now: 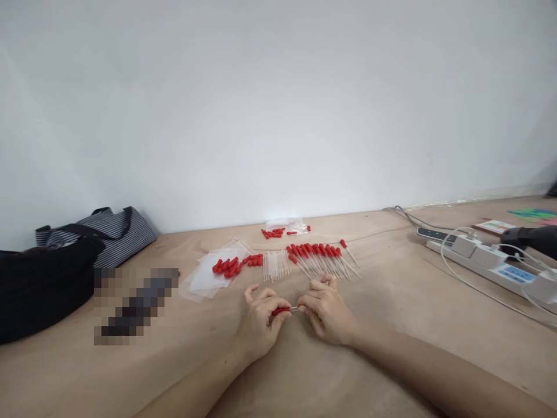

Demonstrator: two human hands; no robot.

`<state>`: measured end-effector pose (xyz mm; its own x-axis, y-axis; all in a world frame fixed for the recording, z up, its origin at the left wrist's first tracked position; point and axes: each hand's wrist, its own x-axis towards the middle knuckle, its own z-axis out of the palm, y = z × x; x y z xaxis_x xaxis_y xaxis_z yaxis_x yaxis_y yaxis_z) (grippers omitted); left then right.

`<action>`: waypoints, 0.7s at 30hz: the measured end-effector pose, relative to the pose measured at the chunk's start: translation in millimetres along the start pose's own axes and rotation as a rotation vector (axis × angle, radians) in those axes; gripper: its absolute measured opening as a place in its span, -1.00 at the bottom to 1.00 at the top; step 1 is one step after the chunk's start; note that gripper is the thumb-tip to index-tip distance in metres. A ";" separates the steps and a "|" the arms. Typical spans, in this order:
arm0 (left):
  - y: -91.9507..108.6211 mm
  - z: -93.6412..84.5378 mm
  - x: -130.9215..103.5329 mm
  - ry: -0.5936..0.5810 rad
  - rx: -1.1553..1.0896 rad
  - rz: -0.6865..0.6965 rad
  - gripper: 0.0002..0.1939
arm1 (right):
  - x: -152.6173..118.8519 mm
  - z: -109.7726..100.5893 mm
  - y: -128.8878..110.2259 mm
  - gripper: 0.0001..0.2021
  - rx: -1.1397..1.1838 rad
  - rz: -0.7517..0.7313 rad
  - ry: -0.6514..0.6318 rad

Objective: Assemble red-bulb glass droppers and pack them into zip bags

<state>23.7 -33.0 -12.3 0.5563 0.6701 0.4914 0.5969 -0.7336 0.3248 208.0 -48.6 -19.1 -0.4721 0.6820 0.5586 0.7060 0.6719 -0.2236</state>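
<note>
My left hand [263, 319] pinches a red rubber bulb [281, 311] near the table's middle. Facing it, my right hand [328, 310] holds a thin clear tube [294, 309], whose left end meets the bulb's mouth; the rest is hidden by my fingers. Beyond my hands lies a row of bare clear tubes [275, 265]. To its right, several tubes with red bulbs on them [322, 251] are fanned out. Loose red bulbs [227, 266] rest on clear plastic bags [204, 271] to the left.
More red bulbs [272, 233] lie by a plastic bag near the wall. A striped bag [124, 229] and a black bag [47, 290] stand left, with a blurred dark object [143, 302] beside them. On the right are a power strip [487, 264] with cables and a white card [496, 226].
</note>
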 end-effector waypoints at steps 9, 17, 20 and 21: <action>0.2 -1.7 4.0 0.010 0.040 -0.003 -0.91 | 3.9 -5.0 0.1 -0.79 0.027 0.080 -0.105; 0.7 -2.1 5.4 0.027 0.080 0.040 -0.93 | 2.9 -4.8 2.1 -0.74 0.052 0.129 -0.184; 2.7 -0.3 5.5 0.032 0.049 0.047 -0.94 | 1.7 -5.5 1.5 -0.72 0.114 0.152 -0.217; 3.1 0.5 5.6 0.031 0.033 0.040 -0.95 | 1.6 -5.8 1.2 -0.72 0.132 0.156 -0.228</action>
<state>28.9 -31.5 -8.9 0.5623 0.6362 0.5283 0.5937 -0.7553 0.2775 211.1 -48.3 -13.9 -0.4799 0.8171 0.3194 0.7116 0.5755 -0.4030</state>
